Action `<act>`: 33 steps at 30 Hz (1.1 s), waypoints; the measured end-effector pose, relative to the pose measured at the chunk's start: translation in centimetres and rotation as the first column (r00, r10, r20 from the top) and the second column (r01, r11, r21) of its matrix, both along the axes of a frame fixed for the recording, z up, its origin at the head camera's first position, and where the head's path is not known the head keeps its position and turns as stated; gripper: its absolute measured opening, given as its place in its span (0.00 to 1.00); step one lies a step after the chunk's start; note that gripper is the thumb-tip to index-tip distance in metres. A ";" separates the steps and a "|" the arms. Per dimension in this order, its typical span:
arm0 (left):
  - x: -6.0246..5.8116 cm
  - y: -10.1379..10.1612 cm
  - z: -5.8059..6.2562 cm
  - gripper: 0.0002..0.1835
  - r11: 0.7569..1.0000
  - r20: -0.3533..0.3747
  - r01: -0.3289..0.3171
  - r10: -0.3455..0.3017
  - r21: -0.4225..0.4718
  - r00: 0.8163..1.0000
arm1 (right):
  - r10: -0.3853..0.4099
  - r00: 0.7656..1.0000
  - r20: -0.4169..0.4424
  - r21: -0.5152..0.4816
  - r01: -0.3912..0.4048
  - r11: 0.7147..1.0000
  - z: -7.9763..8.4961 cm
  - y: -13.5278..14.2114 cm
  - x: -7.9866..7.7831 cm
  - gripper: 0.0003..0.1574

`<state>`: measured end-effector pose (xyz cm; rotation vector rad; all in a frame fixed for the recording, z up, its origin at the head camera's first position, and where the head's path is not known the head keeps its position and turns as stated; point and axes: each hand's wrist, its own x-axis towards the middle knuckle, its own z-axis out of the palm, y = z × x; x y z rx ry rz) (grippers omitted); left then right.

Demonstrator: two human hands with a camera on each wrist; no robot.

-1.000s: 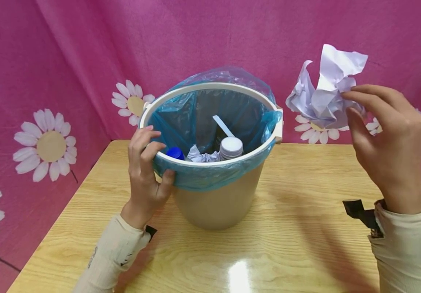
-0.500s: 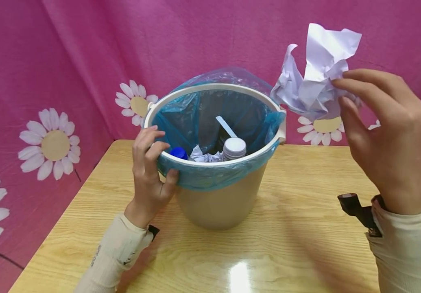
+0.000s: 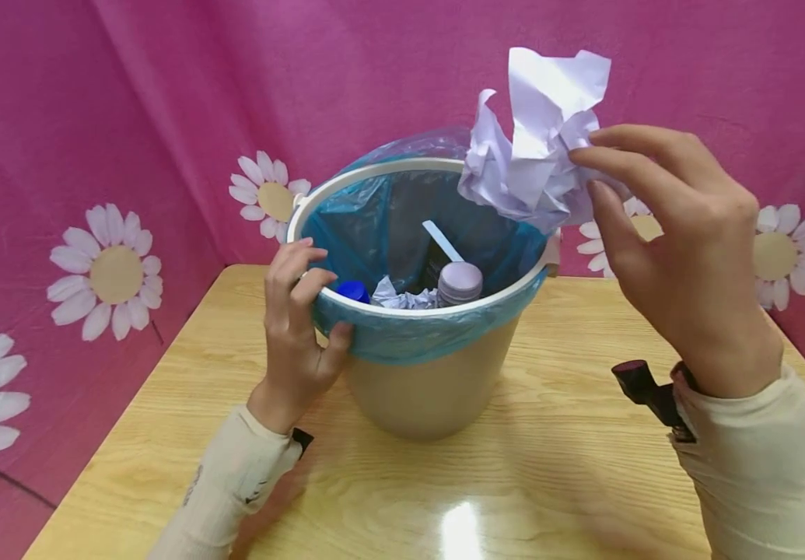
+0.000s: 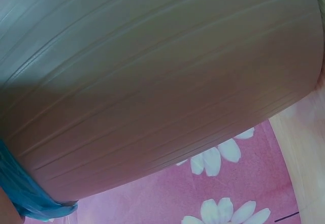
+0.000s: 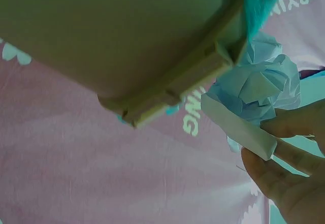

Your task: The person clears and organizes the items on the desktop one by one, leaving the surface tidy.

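A beige bin (image 3: 430,397) stands on the table, with a blue plastic bag (image 3: 416,342) lining it under a white rim (image 3: 402,311). My left hand (image 3: 297,327) grips the left front of the rim, thumb outside on the bag. Between the thumb and fingers of my right hand (image 3: 682,241) is a crumpled sheet of white paper (image 3: 542,148), held above the bin's right rear edge. Inside the bin lie a white-capped container (image 3: 460,281), a blue cap (image 3: 353,291), another crumpled paper (image 3: 402,297) and a white strip (image 3: 442,240) beside something dark.
The bin stands on a wood-grain table (image 3: 570,467). Pink cloth (image 3: 346,70) with printed daisies hangs behind and to the left. A side fitting (image 5: 177,87) juts from the bin's rim in the right wrist view.
My right hand has carried the crumpled paper leftward, from right of the bin to over its rim. My left hand keeps its grip on the rim; the head view has shifted slightly.
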<state>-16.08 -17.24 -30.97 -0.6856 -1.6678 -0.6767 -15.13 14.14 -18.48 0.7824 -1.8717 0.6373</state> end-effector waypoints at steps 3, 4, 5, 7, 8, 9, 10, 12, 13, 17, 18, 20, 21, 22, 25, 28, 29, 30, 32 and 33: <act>-0.1 0.2 0.0 0.24 1.000 -0.002 0.000 0.000 0.005 1.000 | 0.005 1.000 -0.005 0.061 -0.005 0.998 0.1 -0.4 -0.2 0.17; -0.1 0.3 0.0 0.24 1.000 -0.003 -0.003 0.003 0.005 1.000 | 0.006 1.000 -0.010 0.087 -0.005 0.996 0.1 -0.6 -0.3 0.17; -0.1 0.3 0.0 0.24 1.000 -0.004 -0.006 0.006 0.004 1.000 | 0.011 1.000 -0.015 0.104 -0.010 0.994 0.1 -0.8 -0.4 0.17; -0.1 0.3 0.0 0.24 1.000 -0.004 -0.011 0.011 0.001 1.000 | 0.039 0.999 -0.016 0.105 -0.037 0.994 0.0 -1.4 -0.7 0.17; -0.1 0.3 0.0 0.24 1.000 -0.005 -0.012 0.012 -0.001 1.000 | 0.060 0.998 -0.010 0.096 -0.059 0.994 -0.1 -1.7 -0.8 0.17; -0.1 0.3 0.0 0.24 1.000 -0.004 -0.014 0.014 -0.003 1.000 | 0.080 0.997 -0.004 0.085 -0.079 0.993 -0.1 -2.1 -0.9 0.17; -0.1 0.3 0.0 0.24 1.000 -0.004 -0.016 0.016 -0.005 1.000 | 0.100 0.995 0.005 0.073 -0.100 0.992 -0.2 -2.5 -1.0 0.17; -0.1 0.4 -0.1 0.24 1.000 -0.004 -0.017 0.017 -0.009 1.000 | 0.138 0.990 0.028 0.049 -0.139 0.989 -0.3 -3.1 -1.1 0.18; -0.1 0.4 -0.1 0.24 1.000 -0.004 -0.017 0.017 -0.011 1.000 | 0.150 0.988 0.037 0.050 -0.152 0.987 -0.3 -3.4 -1.2 0.18; -0.1 0.5 -0.1 0.24 1.000 -0.003 -0.018 0.018 -0.014 1.000 | 0.159 0.986 0.058 0.111 -0.165 0.980 -0.4 -4.2 -1.6 0.17; -0.1 0.5 -0.1 0.24 1.000 -0.003 -0.019 0.019 -0.015 1.000 | 0.159 0.985 0.063 0.129 -0.166 0.978 -0.4 -4.4 -1.8 0.17; 0.0 0.6 -0.1 0.23 1.000 -0.002 -0.022 0.022 -0.018 1.000 | 0.160 0.984 0.084 0.151 -0.171 0.974 -0.4 -4.7 -2.0 0.17; 0.0 0.6 -0.1 0.23 1.000 -0.002 -0.024 0.024 -0.019 1.000 | 0.162 0.981 0.103 0.155 -0.176 0.972 -0.5 -4.9 -2.1 0.18; 0.0 0.6 -0.1 0.23 1.000 -0.002 -0.024 0.024 -0.019 1.000 | 0.160 0.980 0.121 0.157 -0.178 0.971 -0.6 -5.1 -2.1 0.18; -0.1 0.8 -0.1 0.23 1.000 -0.007 -0.020 0.020 -0.015 1.000 | 0.155 0.975 0.159 0.179 -0.182 0.967 -0.8 -5.4 -2.3 0.19; -0.1 0.9 0.0 0.24 1.000 -0.011 -0.009 0.009 -0.009 1.000 | 0.154 0.974 0.166 0.186 -0.184 0.965 -1.0 -5.5 -2.4 0.18; -0.1 0.9 0.0 0.24 1.000 -0.010 -0.010 0.010 -0.010 1.000 | 0.157 0.974 0.165 0.185 -0.187 0.965 -1.1 -5.4 -2.3 0.18; -0.1 0.9 0.0 0.24 1.000 -0.008 -0.010 0.010 -0.012 1.000 | 0.158 0.974 0.163 0.184 -0.187 0.965 -1.1 -5.3 -2.3 0.18; 0.0 0.8 -0.1 0.24 1.000 -0.003 -0.016 0.016 -0.018 1.000 | 0.164 0.974 0.155 0.165 -0.190 0.968 -1.3 -5.0 -2.0 0.17; 0.0 0.8 -0.1 0.24 1.000 0.000 -0.020 0.020 -0.021 1.000 | 0.167 0.974 0.153 0.152 -0.191 0.970 -1.4 -4.9 -1.9 0.17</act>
